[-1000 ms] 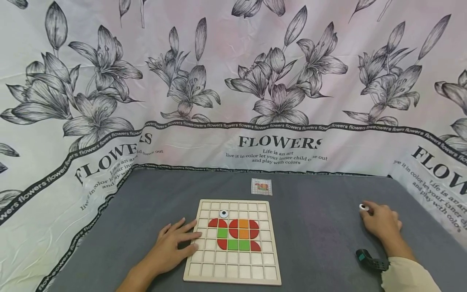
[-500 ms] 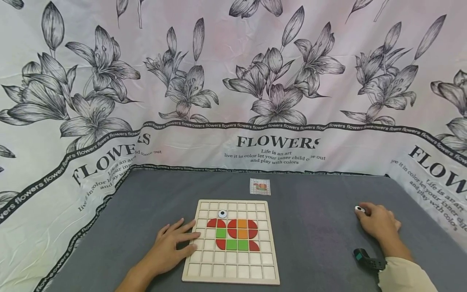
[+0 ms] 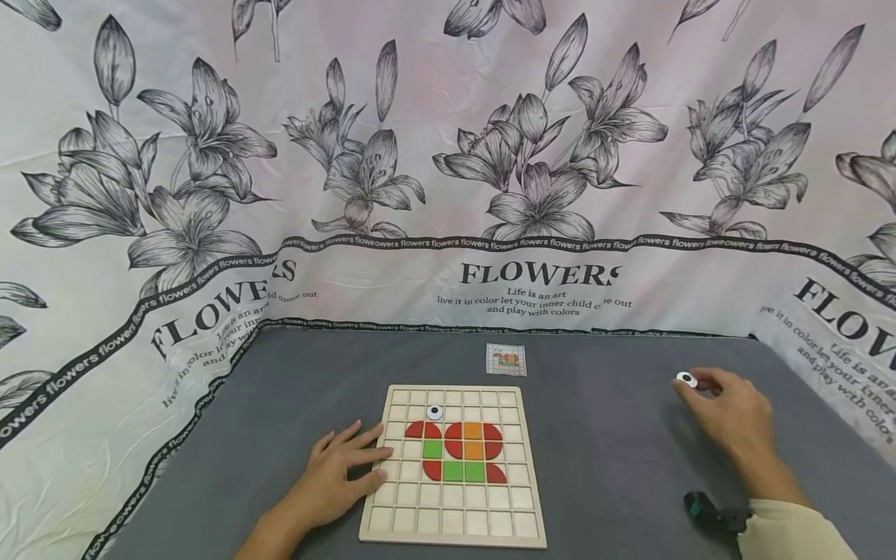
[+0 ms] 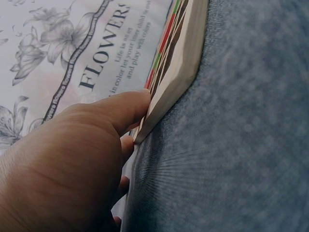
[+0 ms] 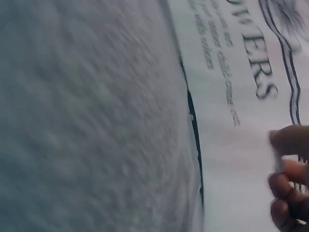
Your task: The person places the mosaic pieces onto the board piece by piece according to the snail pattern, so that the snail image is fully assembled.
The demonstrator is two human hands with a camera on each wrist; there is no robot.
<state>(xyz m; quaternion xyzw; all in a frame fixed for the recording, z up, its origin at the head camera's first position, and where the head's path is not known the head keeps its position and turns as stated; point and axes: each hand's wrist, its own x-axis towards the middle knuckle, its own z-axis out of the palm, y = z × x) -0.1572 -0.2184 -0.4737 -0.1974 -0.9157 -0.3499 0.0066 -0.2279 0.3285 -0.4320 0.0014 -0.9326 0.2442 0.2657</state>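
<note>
My left hand rests with spread fingers on the left edge of a wooden grid board. In the left wrist view the thumb touches the board's rim. Red, orange and green pieces form a figure in the board's squares, among them a green square tile and an orange tile. One round white eye piece with a black centre lies on the board above the red pieces. At the right, my right hand pinches a second eye piece between thumb and fingers, above the table.
A small picture card showing a similar coloured figure lies behind the board. The grey cloth table ends at a flower-printed curtain. A black strap with a camera sits on the right wrist.
My right hand has lifted and turned, bringing the pinched eye piece up and slightly left, its face now more visible. The left hand and the board's pieces keep their places.
</note>
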